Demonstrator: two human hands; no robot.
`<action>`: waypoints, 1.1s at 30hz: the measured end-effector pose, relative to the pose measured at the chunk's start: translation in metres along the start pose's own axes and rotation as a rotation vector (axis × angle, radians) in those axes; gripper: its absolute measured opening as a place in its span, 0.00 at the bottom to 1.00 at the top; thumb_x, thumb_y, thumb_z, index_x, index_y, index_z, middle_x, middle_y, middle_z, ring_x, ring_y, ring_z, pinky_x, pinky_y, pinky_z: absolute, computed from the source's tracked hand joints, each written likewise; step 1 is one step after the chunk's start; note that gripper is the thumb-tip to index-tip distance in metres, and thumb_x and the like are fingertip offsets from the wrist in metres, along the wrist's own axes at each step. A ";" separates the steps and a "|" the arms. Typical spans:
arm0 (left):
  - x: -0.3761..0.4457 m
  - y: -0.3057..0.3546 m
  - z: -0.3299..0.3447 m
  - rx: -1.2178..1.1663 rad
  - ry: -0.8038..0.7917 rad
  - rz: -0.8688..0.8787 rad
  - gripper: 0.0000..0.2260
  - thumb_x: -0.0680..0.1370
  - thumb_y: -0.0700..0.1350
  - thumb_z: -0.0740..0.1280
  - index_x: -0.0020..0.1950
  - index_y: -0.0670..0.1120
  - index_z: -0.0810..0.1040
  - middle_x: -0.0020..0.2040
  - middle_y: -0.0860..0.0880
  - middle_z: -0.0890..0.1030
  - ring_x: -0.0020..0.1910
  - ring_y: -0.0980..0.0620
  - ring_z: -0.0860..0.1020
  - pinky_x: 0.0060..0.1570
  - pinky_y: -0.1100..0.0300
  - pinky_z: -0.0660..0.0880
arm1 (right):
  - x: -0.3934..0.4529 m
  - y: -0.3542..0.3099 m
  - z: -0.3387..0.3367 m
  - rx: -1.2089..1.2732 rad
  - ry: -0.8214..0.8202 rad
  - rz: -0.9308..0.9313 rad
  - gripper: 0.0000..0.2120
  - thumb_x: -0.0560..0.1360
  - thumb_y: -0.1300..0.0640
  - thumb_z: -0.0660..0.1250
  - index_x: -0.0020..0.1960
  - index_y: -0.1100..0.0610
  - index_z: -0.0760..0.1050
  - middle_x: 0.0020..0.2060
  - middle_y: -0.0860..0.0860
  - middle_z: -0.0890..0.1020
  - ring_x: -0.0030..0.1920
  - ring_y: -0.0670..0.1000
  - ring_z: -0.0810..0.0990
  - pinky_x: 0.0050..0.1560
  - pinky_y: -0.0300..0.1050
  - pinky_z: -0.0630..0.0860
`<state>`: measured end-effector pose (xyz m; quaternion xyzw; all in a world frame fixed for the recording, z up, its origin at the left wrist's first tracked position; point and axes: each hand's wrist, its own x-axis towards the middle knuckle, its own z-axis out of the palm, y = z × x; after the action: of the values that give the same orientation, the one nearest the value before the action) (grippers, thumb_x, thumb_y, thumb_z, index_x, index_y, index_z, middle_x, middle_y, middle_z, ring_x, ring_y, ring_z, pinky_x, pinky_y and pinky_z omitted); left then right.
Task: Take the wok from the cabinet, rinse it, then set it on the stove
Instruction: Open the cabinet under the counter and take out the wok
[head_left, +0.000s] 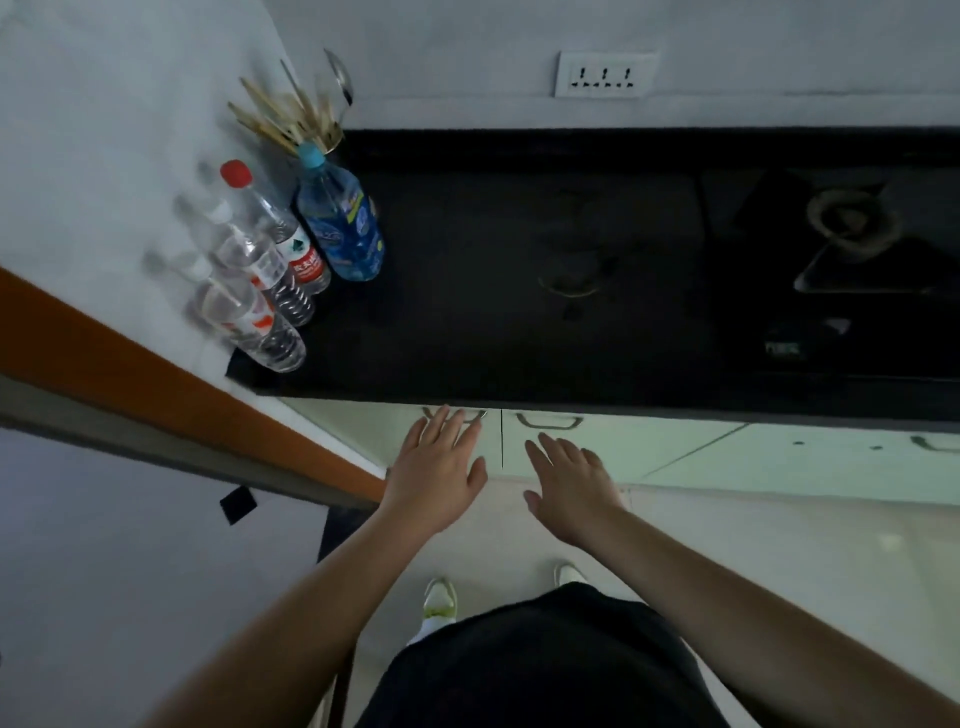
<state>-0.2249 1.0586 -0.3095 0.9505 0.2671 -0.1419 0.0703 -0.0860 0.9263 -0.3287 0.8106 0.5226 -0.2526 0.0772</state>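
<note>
the dark worktop (467, 322) carries one stove (852, 228) at the right and four bottles (291, 249) at the left. two closed cabinet doors (597, 447) sit below; the wok is unseen, likely inside. left hand (436, 467) and right hand (571, 483) reach flat-fingered, holding nothing, toward two handles (550, 421).

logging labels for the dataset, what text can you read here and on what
Red bottle label: white characters, too blurred to read.
Blue bottle label: print too blurred to read.
Clear bottles: red marks, unreadable.
Stove panel: faint marks, unreadable.
Socket: no text.
</note>
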 end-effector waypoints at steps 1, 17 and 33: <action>0.000 -0.009 0.004 0.008 0.001 0.043 0.26 0.82 0.57 0.46 0.78 0.49 0.55 0.78 0.48 0.55 0.78 0.49 0.49 0.75 0.49 0.50 | 0.004 -0.010 0.003 0.040 0.011 0.044 0.33 0.81 0.44 0.54 0.79 0.55 0.45 0.79 0.53 0.49 0.78 0.55 0.50 0.76 0.53 0.51; 0.027 -0.056 0.066 -0.027 -0.127 0.204 0.25 0.83 0.55 0.48 0.79 0.46 0.53 0.79 0.46 0.53 0.78 0.47 0.49 0.75 0.51 0.48 | 0.053 -0.049 0.040 0.152 0.048 0.303 0.34 0.80 0.46 0.55 0.79 0.57 0.45 0.79 0.54 0.48 0.78 0.54 0.47 0.76 0.51 0.48; 0.104 -0.023 0.095 -0.333 -0.238 -0.141 0.29 0.79 0.49 0.60 0.77 0.44 0.56 0.76 0.46 0.59 0.75 0.47 0.56 0.69 0.48 0.62 | 0.119 0.010 0.051 0.169 -0.136 0.261 0.36 0.78 0.45 0.58 0.79 0.59 0.47 0.78 0.55 0.54 0.77 0.54 0.51 0.75 0.52 0.50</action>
<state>-0.1745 1.1089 -0.4330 0.8812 0.3427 -0.2118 0.2472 -0.0553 0.9981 -0.4328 0.8562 0.3836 -0.3376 0.0761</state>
